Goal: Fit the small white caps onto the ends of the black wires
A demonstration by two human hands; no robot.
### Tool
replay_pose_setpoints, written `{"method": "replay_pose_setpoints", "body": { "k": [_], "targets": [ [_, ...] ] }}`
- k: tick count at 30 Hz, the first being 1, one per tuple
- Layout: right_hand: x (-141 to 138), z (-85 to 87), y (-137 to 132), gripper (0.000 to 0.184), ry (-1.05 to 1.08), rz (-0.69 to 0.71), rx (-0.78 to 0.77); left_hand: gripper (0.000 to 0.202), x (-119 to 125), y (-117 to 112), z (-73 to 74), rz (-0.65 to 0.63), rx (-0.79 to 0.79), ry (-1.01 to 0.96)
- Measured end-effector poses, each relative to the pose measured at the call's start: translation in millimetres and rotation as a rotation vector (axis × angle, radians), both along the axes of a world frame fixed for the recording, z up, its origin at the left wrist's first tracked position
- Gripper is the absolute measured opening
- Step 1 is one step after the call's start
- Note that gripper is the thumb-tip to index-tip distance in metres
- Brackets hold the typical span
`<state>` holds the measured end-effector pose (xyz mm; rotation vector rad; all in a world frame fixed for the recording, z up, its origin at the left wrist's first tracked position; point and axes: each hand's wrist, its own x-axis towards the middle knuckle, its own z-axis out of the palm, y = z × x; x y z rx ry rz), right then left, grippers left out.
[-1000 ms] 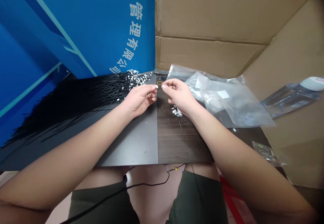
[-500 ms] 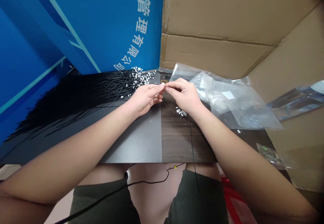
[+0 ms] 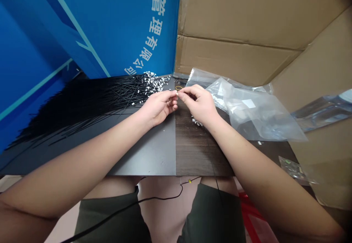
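Note:
My left hand point(image 3: 158, 107) and my right hand point(image 3: 200, 103) meet tip to tip above the seam of the table. Between the thumb and finger of my left hand is a tiny white piece point(image 3: 177, 93), mostly covered. My right hand pinches a thin black wire point(image 3: 217, 186), whose tail hangs down past the table edge over my leg; its held end is hidden by the fingers. Loose white pieces point(image 3: 196, 121) lie under my right hand. Just behind the fingertips is a small yellow ring point(image 3: 178, 88).
A large heap of black wires point(image 3: 71, 102) with white ends point(image 3: 150, 84) covers the left rear. Clear plastic bags point(image 3: 258, 114) and a plastic bottle point(image 3: 324, 111) lie at right, near a small parts bag point(image 3: 293, 169). Blue panel point(image 3: 115, 23) and cardboard point(image 3: 236, 12) stand behind.
The fingertips have drawn slightly apart and a bit of white now shows between them. The wire's hanging tail has shifted a little to the right.

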<state>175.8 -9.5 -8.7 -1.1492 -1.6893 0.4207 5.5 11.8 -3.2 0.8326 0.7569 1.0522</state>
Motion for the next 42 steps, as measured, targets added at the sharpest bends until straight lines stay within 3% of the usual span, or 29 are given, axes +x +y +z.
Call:
{"method": "replay_pose_setpoints", "body": {
  "k": [5,14,19,28,35,42],
  "targets": [
    [-2,1.3,-2,0.013,-0.036,0.005,0.048,0.013,1,-3,-0.2,0.013,0.028,-0.008],
    [3,0.6,-1,0.012,-0.020,0.005,0.071,0.029,-8,-2,0.1,0.005,0.298,0.204],
    [2,0.2,-1,0.012,-0.004,0.004,0.057,0.027,-10,2,-0.5,0.003,0.298,0.229],
    [2,-2.3,2,0.028,0.087,0.046,-0.110,0.018,-11,8,0.0,0.075,0.190,0.234],
    [-2,0.6,3,0.019,0.405,0.161,-0.420,0.017,-11,7,0.4,0.129,0.199,0.273],
    [-6,5.2,-1,0.021,0.631,0.302,-0.525,0.018,-12,7,-0.1,0.136,0.218,0.275]
  ]
}}
